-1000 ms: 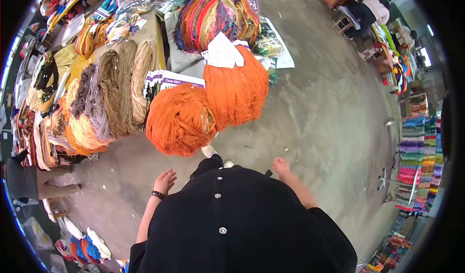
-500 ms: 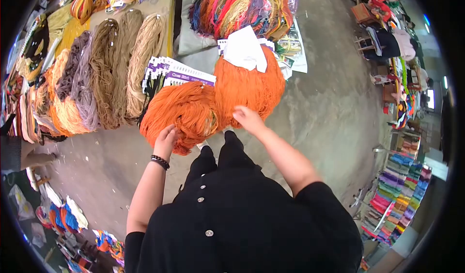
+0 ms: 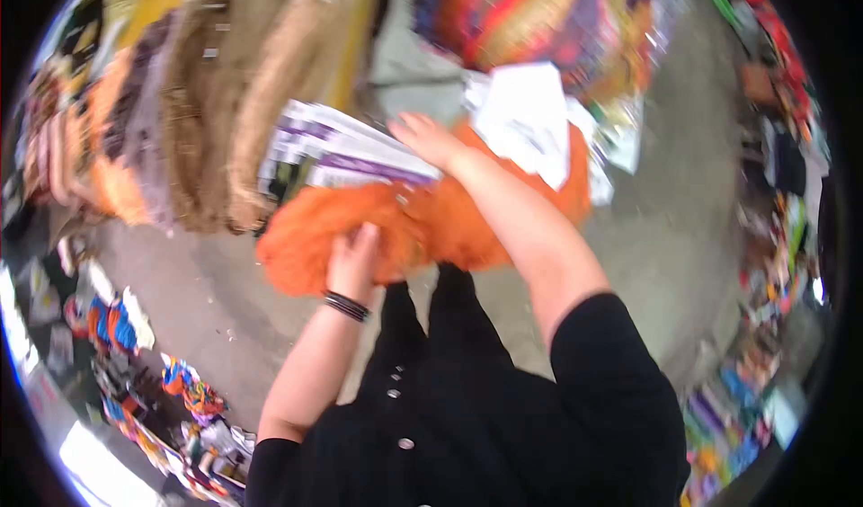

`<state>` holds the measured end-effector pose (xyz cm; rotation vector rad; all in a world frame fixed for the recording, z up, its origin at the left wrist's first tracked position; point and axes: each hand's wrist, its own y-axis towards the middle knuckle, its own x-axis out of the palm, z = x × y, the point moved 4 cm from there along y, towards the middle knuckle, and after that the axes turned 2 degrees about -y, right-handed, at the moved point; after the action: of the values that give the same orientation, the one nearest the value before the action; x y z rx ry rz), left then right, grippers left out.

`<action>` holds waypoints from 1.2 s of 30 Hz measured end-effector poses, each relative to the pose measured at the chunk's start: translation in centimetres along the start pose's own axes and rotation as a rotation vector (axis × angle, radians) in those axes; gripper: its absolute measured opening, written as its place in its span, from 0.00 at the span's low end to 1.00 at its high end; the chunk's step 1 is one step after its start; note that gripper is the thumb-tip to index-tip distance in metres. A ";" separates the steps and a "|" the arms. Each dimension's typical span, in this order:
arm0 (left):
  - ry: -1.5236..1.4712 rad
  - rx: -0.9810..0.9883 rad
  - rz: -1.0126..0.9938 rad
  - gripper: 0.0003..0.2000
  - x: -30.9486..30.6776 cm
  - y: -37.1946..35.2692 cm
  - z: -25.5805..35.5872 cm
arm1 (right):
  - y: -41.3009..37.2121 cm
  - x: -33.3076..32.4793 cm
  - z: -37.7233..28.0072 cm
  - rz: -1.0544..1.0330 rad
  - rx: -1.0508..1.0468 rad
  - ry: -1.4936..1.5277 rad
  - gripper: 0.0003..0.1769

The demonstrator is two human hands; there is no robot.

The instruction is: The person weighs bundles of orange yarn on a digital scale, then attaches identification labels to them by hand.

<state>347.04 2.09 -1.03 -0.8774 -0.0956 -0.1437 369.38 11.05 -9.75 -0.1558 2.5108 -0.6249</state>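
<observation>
My left hand [image 3: 355, 257] is at the front of the left orange yarn bundle [image 3: 301, 237], its thumb up and its other fingers partly hidden in the strands, gripping them. My right hand [image 3: 430, 140] reaches across the right orange yarn bundle [image 3: 472, 228], fingers stretched out, beside the far end of the purple-and-white printed cards [image 3: 364, 167]. It appears to hold nothing; whether it touches the cards is blurred. A white sheet [image 3: 523, 116] lies over the top of the right bundle. The two bundles lie side by side, touching.
Brown and tan yarn hanks [image 3: 274, 102] lie in a row to the left, with purple-grey hanks [image 3: 144, 138] beyond. A multicoloured yarn pile [image 3: 539, 22] is at the back. Concrete floor [image 3: 665, 237] stretches right; colourful goods [image 3: 737, 426] stand at the lower right.
My right hand has moved forward and left, from above the right bundle's near edge to beside the cards. My left hand has closed into the left bundle's strands. The view has shifted and blurred.
</observation>
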 end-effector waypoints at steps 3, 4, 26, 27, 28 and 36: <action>-0.051 0.079 0.106 0.24 1.0 0.2 0.3 | 1.7 1.4 0.2 -0.021 -0.015 0.094 0.47; -0.090 0.081 0.160 0.23 0.8 0.7 -0.4 | 1.3 1.3 -0.4 -0.018 -0.017 0.112 0.45; -0.303 0.059 0.234 0.18 2.1 0.7 -0.1 | -6.8 0.5 0.7 0.377 -0.107 0.183 0.23; -0.320 0.074 0.224 0.18 2.1 0.8 -0.2 | -5.6 0.7 0.7 0.318 -0.101 0.208 0.29; -0.338 0.088 0.200 0.18 2.3 1.2 -0.3 | -4.2 1.1 0.5 0.337 -0.151 0.115 0.31; -0.298 0.018 0.057 0.22 1.6 1.3 -0.1 | 3.4 4.4 -1.2 -0.061 0.011 0.168 0.48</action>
<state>348.86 2.66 -1.87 -0.8777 -0.3490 0.0421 365.09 13.52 -12.55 -0.1835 2.6716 -0.7028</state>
